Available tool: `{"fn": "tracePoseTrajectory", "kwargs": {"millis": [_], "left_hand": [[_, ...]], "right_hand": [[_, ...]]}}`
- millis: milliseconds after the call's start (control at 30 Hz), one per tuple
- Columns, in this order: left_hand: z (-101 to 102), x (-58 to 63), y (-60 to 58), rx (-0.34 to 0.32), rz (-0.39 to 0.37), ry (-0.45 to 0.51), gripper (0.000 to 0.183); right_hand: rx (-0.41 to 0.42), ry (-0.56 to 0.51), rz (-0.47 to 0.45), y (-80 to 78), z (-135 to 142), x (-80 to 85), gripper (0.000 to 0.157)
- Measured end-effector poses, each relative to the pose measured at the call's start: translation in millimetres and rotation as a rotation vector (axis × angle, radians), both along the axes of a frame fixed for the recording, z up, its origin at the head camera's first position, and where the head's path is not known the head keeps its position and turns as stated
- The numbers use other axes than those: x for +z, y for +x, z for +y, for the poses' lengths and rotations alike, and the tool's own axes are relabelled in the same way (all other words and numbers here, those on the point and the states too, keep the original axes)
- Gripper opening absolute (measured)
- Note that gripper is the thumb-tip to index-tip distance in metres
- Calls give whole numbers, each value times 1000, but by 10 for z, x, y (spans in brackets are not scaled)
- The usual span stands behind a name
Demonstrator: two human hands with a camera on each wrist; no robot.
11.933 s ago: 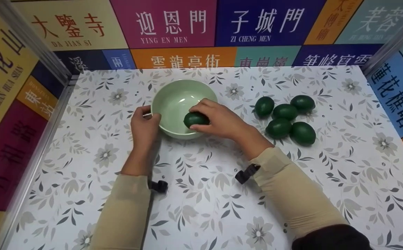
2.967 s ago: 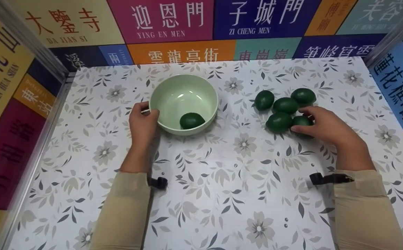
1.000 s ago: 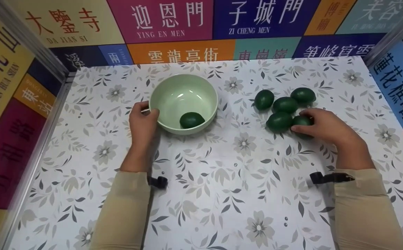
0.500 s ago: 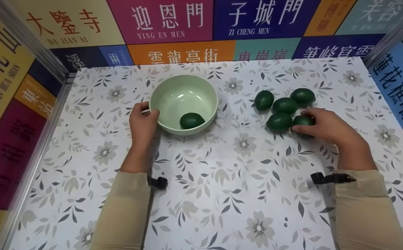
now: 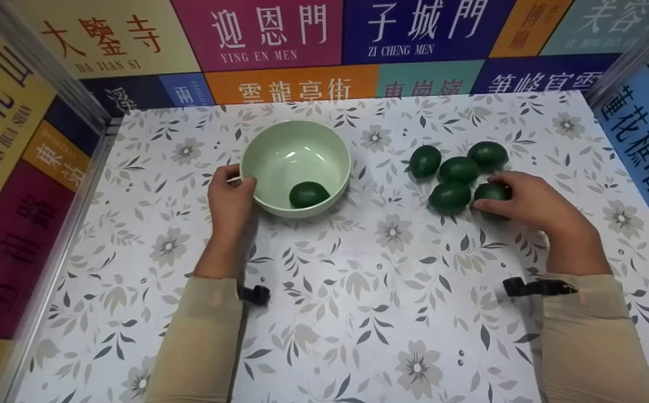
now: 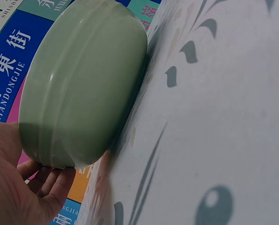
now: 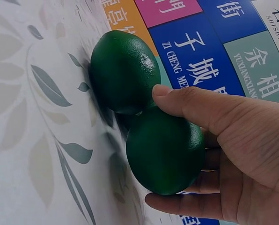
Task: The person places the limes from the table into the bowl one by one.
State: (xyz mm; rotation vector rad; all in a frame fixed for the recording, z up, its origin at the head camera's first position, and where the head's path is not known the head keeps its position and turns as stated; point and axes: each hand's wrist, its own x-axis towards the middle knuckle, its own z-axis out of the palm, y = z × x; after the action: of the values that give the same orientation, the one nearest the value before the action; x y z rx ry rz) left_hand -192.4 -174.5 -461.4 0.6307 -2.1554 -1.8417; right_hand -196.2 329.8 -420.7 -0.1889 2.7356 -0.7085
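In the head view my left hand [image 5: 229,196] grips the left rim of a light green bowl [image 5: 280,151], thumb at the rim. The left wrist view shows its fingers curled against the outside of the bowl [image 6: 83,84]. One dark green lime [image 5: 309,195] lies inside, near the front wall. At the right, my right hand [image 5: 537,204] holds another lime [image 5: 491,192] between thumb and fingers. The right wrist view has this held lime [image 7: 163,150] close beside a neighbouring lime [image 7: 123,70]. Its far side is hidden by the fingers.
Several more limes stand grouped left of and behind the right hand, among them a front lime [image 5: 450,197] and a rear lime [image 5: 488,155]. A white floral cloth [image 5: 324,313] covers the table. Printed panels [image 5: 280,33] wall its back and sides.
Earlier my right hand held a lime over the bowl; that lime now lies in it. The right hand moved to the group and has shifted its lime slightly right. My left hand stayed put.
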Motion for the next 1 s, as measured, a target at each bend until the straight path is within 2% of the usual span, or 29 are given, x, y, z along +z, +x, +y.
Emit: {"fn": "tracePoseTrajectory", "kwargs": {"millis": [267, 633, 1000], "left_hand": [[-5, 5, 0, 0, -12, -18, 35], [24, 12, 8, 9, -5, 59, 33], [-14, -11, -14, -3, 13, 16, 35]], "right_hand": [[-9, -12, 9, 5, 16, 21, 73], [-21, -13, 11, 17, 6, 53, 77], [-22, -11, 43, 31, 1, 92, 73]]}}
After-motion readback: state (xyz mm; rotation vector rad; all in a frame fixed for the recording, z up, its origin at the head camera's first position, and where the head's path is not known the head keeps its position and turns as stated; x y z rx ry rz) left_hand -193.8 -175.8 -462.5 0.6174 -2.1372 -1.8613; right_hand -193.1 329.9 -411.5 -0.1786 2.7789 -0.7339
